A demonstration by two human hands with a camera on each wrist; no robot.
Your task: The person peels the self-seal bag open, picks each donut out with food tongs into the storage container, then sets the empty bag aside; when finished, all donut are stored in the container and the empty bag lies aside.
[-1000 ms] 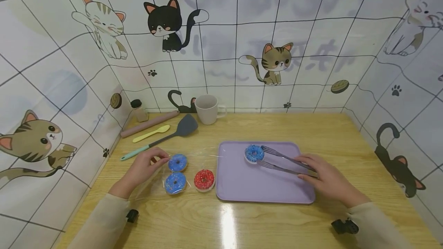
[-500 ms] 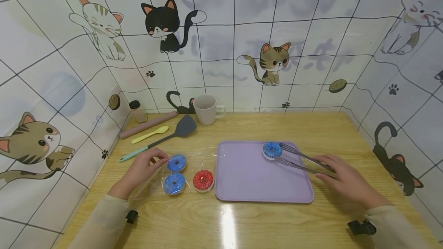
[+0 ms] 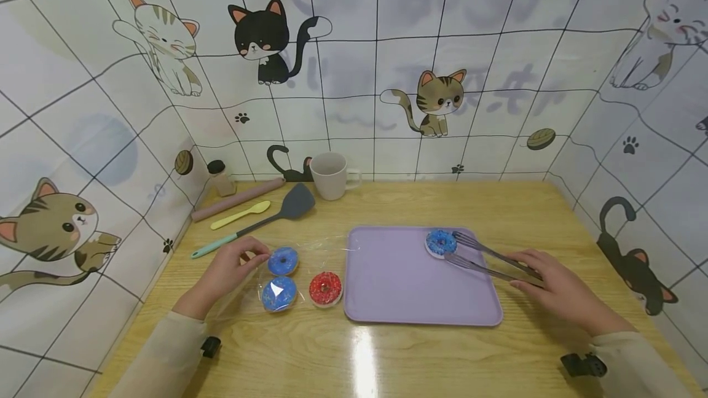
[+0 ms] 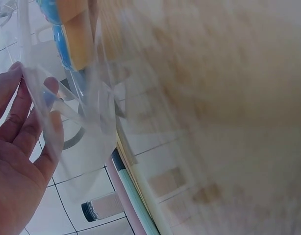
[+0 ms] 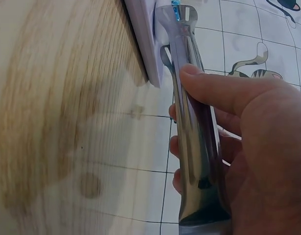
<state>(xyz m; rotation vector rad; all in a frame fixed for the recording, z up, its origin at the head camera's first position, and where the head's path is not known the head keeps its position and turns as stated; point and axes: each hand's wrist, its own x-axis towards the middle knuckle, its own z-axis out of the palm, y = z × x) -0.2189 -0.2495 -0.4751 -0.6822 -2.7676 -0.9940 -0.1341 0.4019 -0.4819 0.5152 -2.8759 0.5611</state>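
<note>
My left hand (image 3: 235, 266) pinches the edge of a clear plastic bag (image 4: 99, 117) between thumb and fingers. Two blue sprinkled donuts, an upper one (image 3: 283, 261) and a lower one (image 3: 279, 293), lie within the plastic beside this hand. A red sprinkled donut (image 3: 325, 289) sits between them and the purple tray (image 3: 409, 293). Metal tongs (image 5: 189, 127) are gripped in my right hand (image 3: 558, 287), thumb on one arm and fingers behind. Their two tips reach the right side of another blue donut (image 3: 434, 244), which sits near the tray's back right corner.
At the back left lie a rolling pin (image 3: 239, 199), a yellow spoon (image 3: 240, 215) and a dark spatula (image 3: 297, 201) with a mint handle. A small black-lidded jar (image 3: 222, 180) and a light mug (image 3: 330, 175) stand by the cat-printed wall covering.
My right hand and the tongs have moved right, and the blue donut has gone from the middle of the tray's back to its right corner. The left hand keeps its place.
</note>
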